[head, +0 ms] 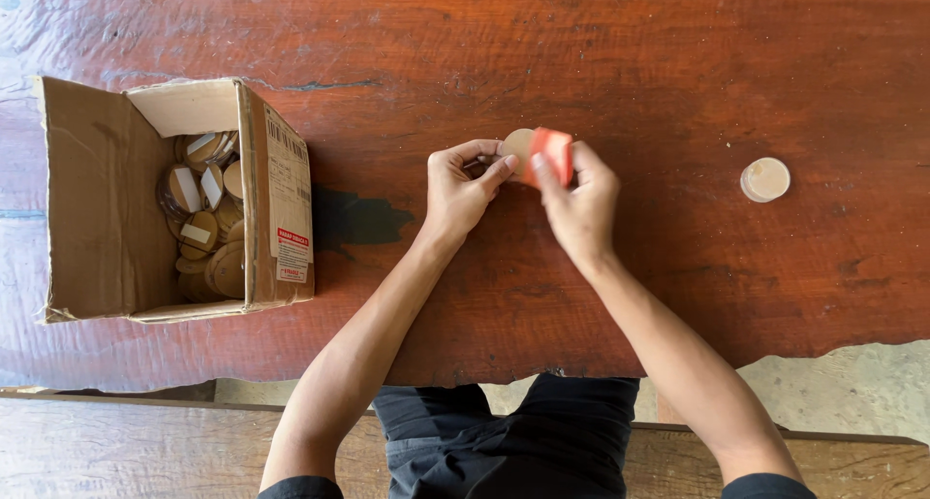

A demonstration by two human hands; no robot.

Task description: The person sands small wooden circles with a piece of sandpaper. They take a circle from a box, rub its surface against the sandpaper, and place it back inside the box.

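Two hands met mid-table: my left hand (463, 184) pinched a round tan disc (516, 143), my right hand (578, 197) pressed an orange block (552, 153) against it, both clamped tight. I judged the disc could slip, since only fingertips held its edge. Cardboard box (107, 218) of wrapped discs (206, 218) sat far left on the red wooden table (678, 73); a small lidded jar (765, 179) stood right.

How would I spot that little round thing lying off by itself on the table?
Start at the reddish wooden table and look past the person's right hand, toward the far right. There sits a small pale round lid, alone on bare wood, unlike the tan discs piled in the cardboard box at left.
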